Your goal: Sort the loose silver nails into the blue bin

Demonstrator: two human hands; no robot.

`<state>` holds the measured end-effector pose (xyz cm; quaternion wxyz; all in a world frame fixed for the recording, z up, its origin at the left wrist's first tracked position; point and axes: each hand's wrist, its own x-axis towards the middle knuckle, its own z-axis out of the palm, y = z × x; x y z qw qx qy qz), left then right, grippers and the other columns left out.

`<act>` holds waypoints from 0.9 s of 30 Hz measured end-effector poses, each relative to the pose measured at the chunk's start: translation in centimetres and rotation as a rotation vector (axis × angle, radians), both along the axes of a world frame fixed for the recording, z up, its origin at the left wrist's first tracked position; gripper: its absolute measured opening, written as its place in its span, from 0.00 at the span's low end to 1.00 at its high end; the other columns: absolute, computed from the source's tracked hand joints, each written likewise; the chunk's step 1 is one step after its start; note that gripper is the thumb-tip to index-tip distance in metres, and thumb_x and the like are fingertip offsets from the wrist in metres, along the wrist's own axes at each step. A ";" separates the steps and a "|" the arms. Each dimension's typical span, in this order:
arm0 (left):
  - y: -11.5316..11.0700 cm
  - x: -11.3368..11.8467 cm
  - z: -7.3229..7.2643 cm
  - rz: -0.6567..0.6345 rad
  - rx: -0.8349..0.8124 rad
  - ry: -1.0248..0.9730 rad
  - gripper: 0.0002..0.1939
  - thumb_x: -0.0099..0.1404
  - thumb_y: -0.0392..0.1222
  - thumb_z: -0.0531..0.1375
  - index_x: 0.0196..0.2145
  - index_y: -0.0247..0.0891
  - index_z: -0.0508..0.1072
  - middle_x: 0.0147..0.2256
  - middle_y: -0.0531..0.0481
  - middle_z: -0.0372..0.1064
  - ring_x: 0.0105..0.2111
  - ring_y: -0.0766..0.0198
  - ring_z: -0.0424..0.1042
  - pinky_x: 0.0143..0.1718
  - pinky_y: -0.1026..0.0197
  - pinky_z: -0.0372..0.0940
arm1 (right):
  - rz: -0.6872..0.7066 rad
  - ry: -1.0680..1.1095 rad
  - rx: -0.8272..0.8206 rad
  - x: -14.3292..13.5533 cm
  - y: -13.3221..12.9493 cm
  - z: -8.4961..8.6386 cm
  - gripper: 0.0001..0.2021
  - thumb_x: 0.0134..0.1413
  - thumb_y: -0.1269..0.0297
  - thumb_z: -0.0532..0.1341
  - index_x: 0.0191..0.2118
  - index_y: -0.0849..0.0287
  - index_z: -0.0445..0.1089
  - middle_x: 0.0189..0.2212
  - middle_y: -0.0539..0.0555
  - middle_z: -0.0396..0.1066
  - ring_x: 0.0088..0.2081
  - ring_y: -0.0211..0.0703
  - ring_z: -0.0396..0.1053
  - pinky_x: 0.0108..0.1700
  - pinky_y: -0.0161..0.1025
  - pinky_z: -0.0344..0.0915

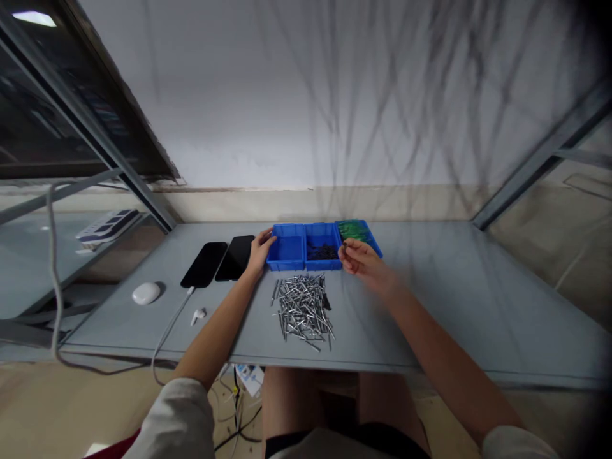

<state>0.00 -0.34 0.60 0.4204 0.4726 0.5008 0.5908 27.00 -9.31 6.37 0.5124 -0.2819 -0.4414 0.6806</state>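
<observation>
Three small blue plastic bins stand side by side near the wall. My left hand [260, 250] grips the left side of the left blue bin [289, 262], whose inside shows bare blue. Dark, thin pieces [322, 252] lie in the middle bin [322, 264]. Green pieces [352, 231] fill the right bin [374, 245], partly hidden by my right hand [362, 260]. That hand is closed in a pinch in front of it, with a small dark piece [345, 245] at the fingertips, too small to name. A loose pile of silvery metal pins [305, 307] lies before the bins.
Two black phones [204, 264] lie left of my left hand, one with a white cable [174, 319]. A white earbud case [146, 293] and an earbud [198, 315] are further left. A power strip [108, 227] sits beyond the metal frame [138, 191].
</observation>
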 end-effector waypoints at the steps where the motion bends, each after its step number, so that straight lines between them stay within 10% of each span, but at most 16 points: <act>1: 0.0 0.0 0.0 0.001 0.002 0.004 0.21 0.50 0.42 0.65 0.44 0.38 0.75 0.44 0.45 0.74 0.51 0.53 0.68 0.56 0.50 0.58 | -0.024 -0.009 -0.010 0.0 0.1 -0.1 0.17 0.35 0.57 0.72 0.29 0.58 0.68 0.22 0.46 0.69 0.18 0.27 0.58 0.17 0.26 0.54; 16: 0.0 0.0 0.0 -0.019 0.010 -0.019 0.21 0.50 0.42 0.65 0.44 0.38 0.75 0.44 0.44 0.74 0.51 0.53 0.68 0.57 0.49 0.58 | -0.325 -0.843 0.285 0.0 0.8 -1.4 0.16 0.48 0.55 0.62 0.38 0.61 0.76 0.16 0.49 0.66 0.19 0.37 0.61 0.23 0.35 0.57; 27: -0.1 0.1 0.0 -0.007 -0.009 -0.011 0.23 0.50 0.43 0.65 0.45 0.37 0.75 0.44 0.43 0.73 0.50 0.53 0.68 0.55 0.50 0.59 | -0.370 -1.088 0.495 -0.2 0.9 -2.6 0.16 0.51 0.65 0.61 0.46 0.59 0.73 0.38 0.55 0.76 0.22 0.35 0.64 0.32 0.37 0.64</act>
